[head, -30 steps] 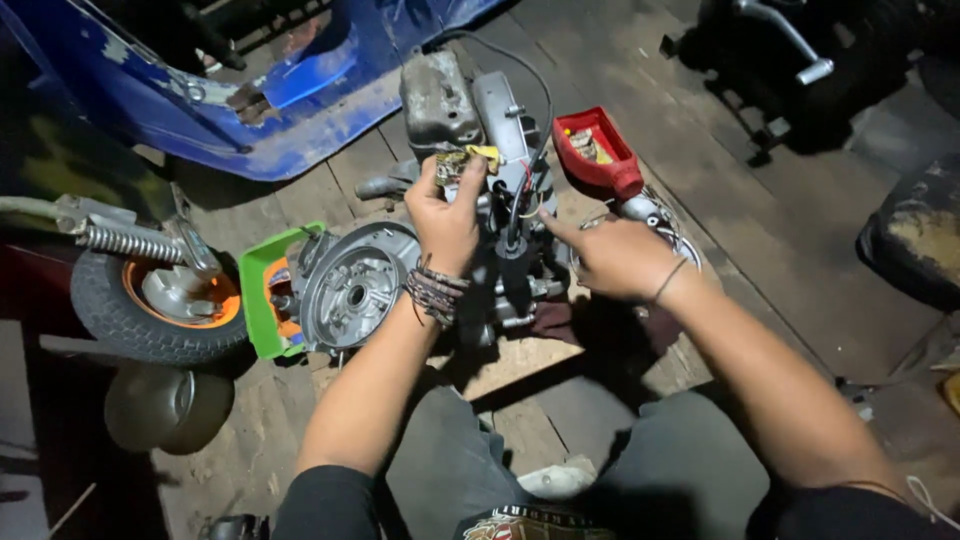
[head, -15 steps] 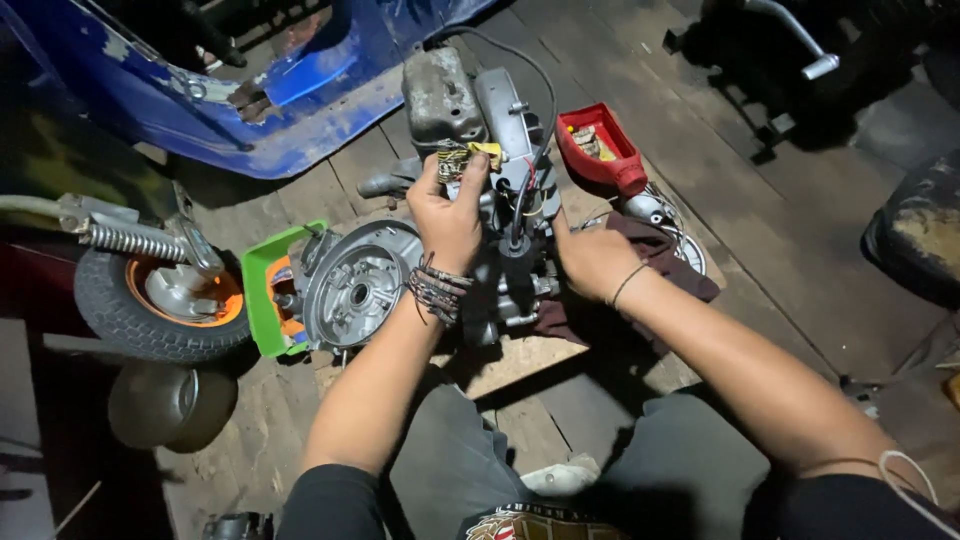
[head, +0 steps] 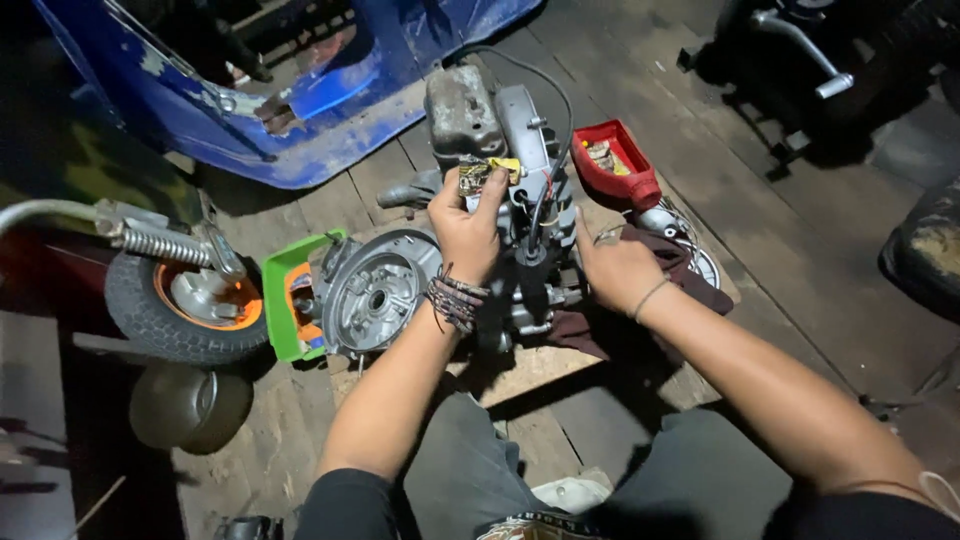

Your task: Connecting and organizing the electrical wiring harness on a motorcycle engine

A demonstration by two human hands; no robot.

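Our left hand pinches a small yellow part atop the engine, which sits on the wooden floor. Our right hand presses flat against its side. Loose grip could drop the part among the cables.

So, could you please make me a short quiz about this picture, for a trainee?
1. True or false: the left hand rests on top of the engine.
2. Which thing lies under the right hand? A) a dark cloth B) a green tray C) a small wheel
3. What colour is the open container beyond the right hand?

Key: 1 true; 2 A; 3 red.
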